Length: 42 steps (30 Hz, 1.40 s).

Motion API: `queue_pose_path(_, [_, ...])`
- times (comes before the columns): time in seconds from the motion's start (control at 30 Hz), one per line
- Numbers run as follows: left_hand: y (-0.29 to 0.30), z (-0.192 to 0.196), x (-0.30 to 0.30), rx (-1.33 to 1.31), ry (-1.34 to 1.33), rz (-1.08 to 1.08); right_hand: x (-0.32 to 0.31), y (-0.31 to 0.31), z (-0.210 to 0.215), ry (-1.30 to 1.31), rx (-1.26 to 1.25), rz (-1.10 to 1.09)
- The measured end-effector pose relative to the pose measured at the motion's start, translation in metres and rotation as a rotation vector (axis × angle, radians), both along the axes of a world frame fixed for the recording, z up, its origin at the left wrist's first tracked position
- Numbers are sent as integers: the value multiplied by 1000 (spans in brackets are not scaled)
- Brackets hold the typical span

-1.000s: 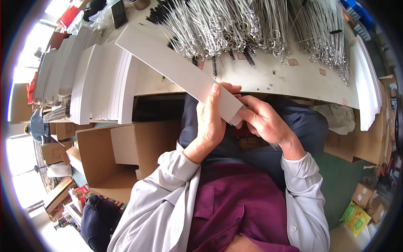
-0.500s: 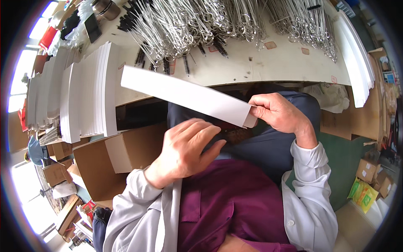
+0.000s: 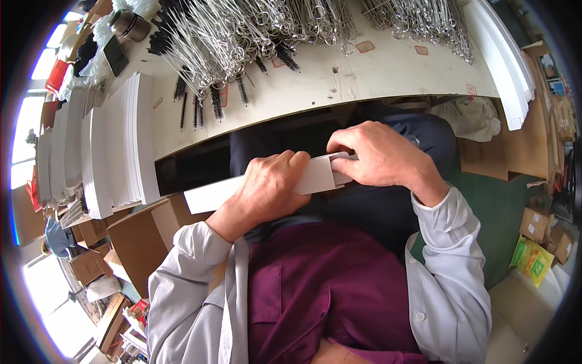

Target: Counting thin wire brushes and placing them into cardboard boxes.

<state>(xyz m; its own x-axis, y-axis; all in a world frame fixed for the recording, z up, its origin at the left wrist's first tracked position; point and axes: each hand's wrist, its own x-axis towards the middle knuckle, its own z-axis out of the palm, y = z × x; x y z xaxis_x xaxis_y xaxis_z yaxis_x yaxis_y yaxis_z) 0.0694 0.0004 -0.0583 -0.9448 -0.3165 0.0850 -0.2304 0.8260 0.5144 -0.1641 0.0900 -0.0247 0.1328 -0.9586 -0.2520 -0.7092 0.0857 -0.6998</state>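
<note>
A long, narrow white cardboard box (image 3: 319, 175) lies across my lap, slightly tilted, its right end higher. My left hand (image 3: 270, 183) is closed round its middle, palm over the top. At the right end, flaps stand open, and the curled fingers of my right hand (image 3: 388, 155) grip there. A small dark ribbed bit shows by those fingertips; what it belongs to is hidden. Beyond, on the table (image 3: 339, 85), lies a big heap of wire-handled brushes (image 3: 254, 39) with looped ends. Several black bristle heads (image 3: 216, 104) point toward me.
White boxes (image 3: 118, 142) stand in rows at the left table edge, and more long white boxes (image 3: 498, 60) lie at the right. A metal flask (image 3: 130, 25) and a dark phone-like slab (image 3: 114, 56) are far left. An open brown carton (image 3: 142, 242) stands by my left arm.
My left hand has moved up and closed round the box. The box has come nearer and tilted the other way. My right fingers have curled in at its open end.
</note>
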Motion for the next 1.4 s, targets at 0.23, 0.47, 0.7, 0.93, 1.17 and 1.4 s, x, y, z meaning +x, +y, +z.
queue_pose_path(0.23, [1,-4,12,40,-20,181,-39,12,8,256,-246,-261])
queue_pose_path(0.47, [9,-19,2,34,-106,256,4,11,-39,-36,-449,-405])
queue_pose_path(0.7, [10,-23,1,59,-115,296,4,23,-42,-636,-90,-545])
queue_pose_path(0.93, [12,-24,0,55,-93,329,16,28,-51,-773,-197,-699])
queue_pose_path(1.17, [15,-27,2,-22,-88,329,26,28,-61,-728,-349,-733])
queue_pose_path(1.4, [22,-33,3,-7,-100,325,31,26,-63,-287,-572,-648])
